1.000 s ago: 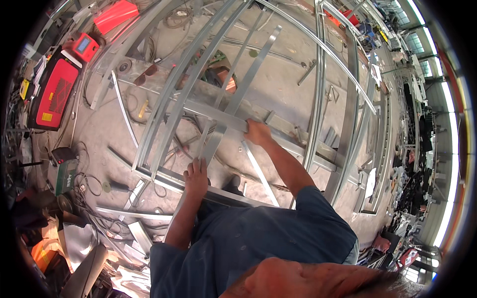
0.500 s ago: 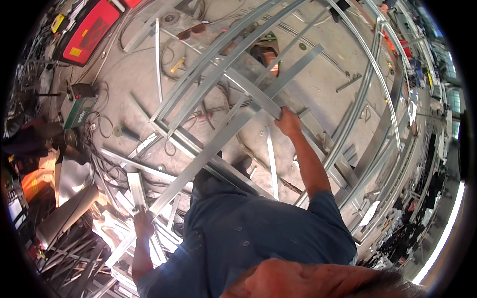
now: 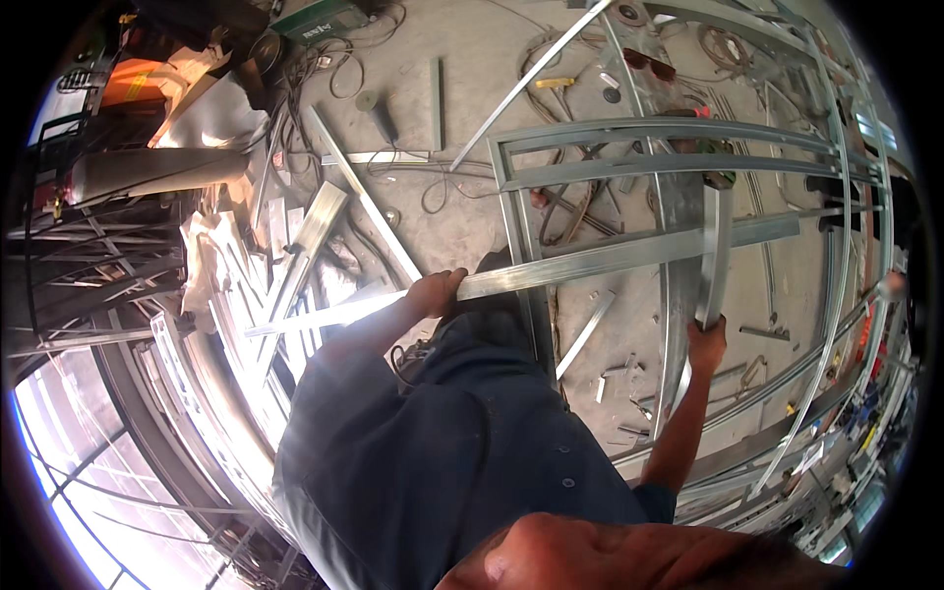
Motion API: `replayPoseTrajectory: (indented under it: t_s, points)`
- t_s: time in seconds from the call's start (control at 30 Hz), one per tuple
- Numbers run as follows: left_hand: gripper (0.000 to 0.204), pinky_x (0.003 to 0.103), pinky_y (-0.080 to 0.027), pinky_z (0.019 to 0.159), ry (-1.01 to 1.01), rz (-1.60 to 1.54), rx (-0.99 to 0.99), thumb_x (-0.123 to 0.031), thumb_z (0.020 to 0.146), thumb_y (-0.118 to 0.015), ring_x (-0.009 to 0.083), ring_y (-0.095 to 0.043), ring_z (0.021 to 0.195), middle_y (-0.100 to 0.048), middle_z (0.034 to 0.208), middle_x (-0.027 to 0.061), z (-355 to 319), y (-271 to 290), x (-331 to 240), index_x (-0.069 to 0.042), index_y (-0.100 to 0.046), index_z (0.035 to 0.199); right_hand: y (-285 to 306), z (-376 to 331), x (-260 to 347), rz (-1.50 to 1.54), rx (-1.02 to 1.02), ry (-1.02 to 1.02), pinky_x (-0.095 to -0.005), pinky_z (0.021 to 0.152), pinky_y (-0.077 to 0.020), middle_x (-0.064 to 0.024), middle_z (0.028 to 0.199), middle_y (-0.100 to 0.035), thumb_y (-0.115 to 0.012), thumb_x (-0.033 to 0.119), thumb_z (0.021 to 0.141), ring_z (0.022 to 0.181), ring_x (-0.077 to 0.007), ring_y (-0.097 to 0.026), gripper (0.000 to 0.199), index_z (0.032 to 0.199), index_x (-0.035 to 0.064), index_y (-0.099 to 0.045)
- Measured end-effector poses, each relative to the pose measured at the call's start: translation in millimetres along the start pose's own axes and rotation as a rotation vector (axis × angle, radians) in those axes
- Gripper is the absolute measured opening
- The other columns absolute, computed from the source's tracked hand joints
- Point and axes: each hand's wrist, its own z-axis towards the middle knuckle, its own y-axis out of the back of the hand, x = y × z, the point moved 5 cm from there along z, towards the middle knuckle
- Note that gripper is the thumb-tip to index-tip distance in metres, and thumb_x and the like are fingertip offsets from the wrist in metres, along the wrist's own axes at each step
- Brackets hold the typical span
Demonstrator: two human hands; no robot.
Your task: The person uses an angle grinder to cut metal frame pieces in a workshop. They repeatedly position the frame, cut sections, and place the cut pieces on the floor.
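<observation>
My left hand [image 3: 436, 292] is closed around a long, flat silvery metal bar [image 3: 590, 260] that runs across in front of my body. My right hand [image 3: 706, 346] grips the near end of a shorter metal channel [image 3: 718, 251], which crosses the long bar. Beneath both lies a welded-looking metal frame [image 3: 669, 130] with paired rails, its squared corner at the left and its rails reaching far right. A wide metal strip [image 3: 672, 305] passes under the long bar beside the shorter channel.
Loose metal strips [image 3: 364, 192] and cables lie on the concrete floor. A dark cylindrical tool [image 3: 377, 113], a yellow-handled tool [image 3: 555, 83], sunglasses [image 3: 649, 65] and a green box [image 3: 320, 18] are farther off. Stacked metal profiles [image 3: 221, 393] fill the left. Another person's hand [image 3: 893, 285] shows at right.
My view has swung left, so the frame appears farther right. More of the long bar now shows behind my left hand. Both hands keep their hold.
</observation>
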Motion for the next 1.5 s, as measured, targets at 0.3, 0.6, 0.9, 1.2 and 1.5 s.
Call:
replayPoseTrajectory:
  t_s: [0.3,0.6,0.9,1.2,1.5]
  points:
    - [0.063,0.049,-0.055,0.083,0.234,-0.097,-0.2,-0.007,0.072,-0.076,0.0399,-0.067,0.105,-0.069,0.109,0.0203,-13.5,-16.1,174.1,-0.01,-0.051,0.13,15.8,17.0,-18.4,0.102,-0.048,0.12,-0.0398,0.075,-0.0544,-0.0168,0.09,-0.072,-0.081,0.023,0.074,0.081,-0.03,-0.07,0.045,0.111,0.004,-0.061]
    - [0.087,0.047,-0.051,0.098,0.287,-0.122,-0.205,-0.009,0.068,-0.08,0.0396,-0.06,0.12,-0.064,0.126,0.0209,0.0,10.4,171.3,-0.009,-0.04,0.145,-19.5,19.3,-6.2,-0.074,0.101,-0.067,-0.0491,0.084,-0.0548,-0.0214,0.103,-0.071,-0.079,0.034,0.072,0.097,-0.039,-0.069,0.07,0.131,0.0059,-0.056]
    - [0.078,0.05,-0.047,0.099,-0.415,-0.149,-0.556,-0.012,0.075,-0.079,0.0444,-0.056,0.116,-0.057,0.126,0.0259,46.4,146.7,-51.3,-0.003,-0.042,0.142,-2.7,11.1,2.9,-0.042,0.107,-0.151,-0.0489,0.084,-0.0535,-0.0218,0.102,-0.07,-0.079,0.036,0.072,0.098,-0.0397,-0.068,0.066,0.125,0.0041,-0.057]
    - [0.046,0.053,-0.052,0.09,-0.38,-0.048,-0.065,-0.022,0.082,-0.068,0.0458,-0.064,0.105,-0.066,0.109,0.0294,221.4,20.3,-206.9,0.004,-0.059,0.118,9.2,12.0,10.5,-0.015,0.175,-0.211,-0.0473,0.091,-0.0534,-0.0183,0.114,-0.071,-0.08,0.033,0.071,0.109,-0.0364,-0.067,0.068,0.131,0.0096,-0.057]
    - [0.033,0.048,-0.054,0.075,-0.308,-0.256,0.084,-0.024,0.076,-0.068,0.0419,-0.068,0.085,-0.069,0.089,0.0262,249.2,-10.5,-179.2,0.004,-0.064,0.094,14.4,24.7,-10.5,0.01,0.163,-0.188,-0.0477,0.089,-0.0536,-0.0189,0.111,-0.071,-0.077,0.032,0.073,0.106,-0.0373,-0.068,0.066,0.13,0.0092,-0.056]
